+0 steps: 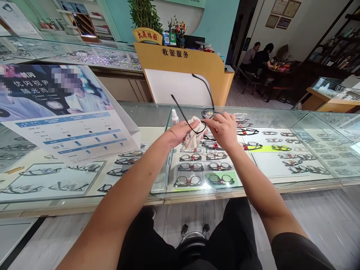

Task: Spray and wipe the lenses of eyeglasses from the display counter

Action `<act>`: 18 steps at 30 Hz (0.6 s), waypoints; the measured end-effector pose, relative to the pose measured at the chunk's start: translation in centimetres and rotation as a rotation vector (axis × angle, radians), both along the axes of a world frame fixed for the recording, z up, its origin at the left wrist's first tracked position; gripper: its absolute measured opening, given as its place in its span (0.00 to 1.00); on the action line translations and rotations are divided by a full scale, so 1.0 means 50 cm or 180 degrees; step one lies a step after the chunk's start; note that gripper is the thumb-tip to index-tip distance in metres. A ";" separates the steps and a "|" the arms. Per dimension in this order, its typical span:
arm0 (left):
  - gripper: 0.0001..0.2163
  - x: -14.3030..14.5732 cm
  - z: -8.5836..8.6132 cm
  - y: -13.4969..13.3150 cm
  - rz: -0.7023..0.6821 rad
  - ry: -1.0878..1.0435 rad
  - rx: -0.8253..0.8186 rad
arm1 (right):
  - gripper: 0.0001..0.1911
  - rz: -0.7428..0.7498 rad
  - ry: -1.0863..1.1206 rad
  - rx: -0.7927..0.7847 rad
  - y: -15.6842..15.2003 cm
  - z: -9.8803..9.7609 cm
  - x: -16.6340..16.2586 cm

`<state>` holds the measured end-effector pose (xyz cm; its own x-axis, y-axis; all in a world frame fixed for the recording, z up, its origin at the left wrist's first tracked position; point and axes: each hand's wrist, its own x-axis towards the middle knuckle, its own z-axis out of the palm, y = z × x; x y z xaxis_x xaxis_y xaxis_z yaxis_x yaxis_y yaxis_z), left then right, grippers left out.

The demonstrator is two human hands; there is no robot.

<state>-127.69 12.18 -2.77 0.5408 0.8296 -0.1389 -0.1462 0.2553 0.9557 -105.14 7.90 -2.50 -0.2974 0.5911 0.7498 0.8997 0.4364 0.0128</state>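
Above the glass counter, both hands hold one pair of dark-rimmed eyeglasses [208, 113], whose two thin black temples stick up and away from me. My left hand [181, 134] is closed around one lens, with a pale cleaning cloth [192, 140] bunched between its fingers and the glasses. My right hand [223, 131] pinches the frame near its middle from the right side. Part of the frame is hidden by the cloth and fingers. Just beyond my left hand stands a small white bottle [174, 117].
The glass display counter [157, 195] holds rows of eyeglasses [190, 167] beneath its top. A large printed sign [84, 131] stands at left. Farther back are a yellow cashier desk [180, 56] and two seated people [263, 58]. A stool [194, 243] is beneath me.
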 end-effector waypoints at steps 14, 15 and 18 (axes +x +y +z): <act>0.24 0.000 0.001 0.016 0.1370 -0.0046 0.1134 | 0.21 0.1387 0.3307 -0.0847 0.007 0.029 0.022; 0.26 0.000 0.001 0.014 0.1320 0.0061 0.1238 | 0.22 0.1480 0.3504 -0.1021 0.007 0.031 0.021; 0.33 0.002 0.007 0.003 0.1148 0.0256 0.1552 | 0.22 0.1621 0.3874 -0.1345 0.006 0.036 0.017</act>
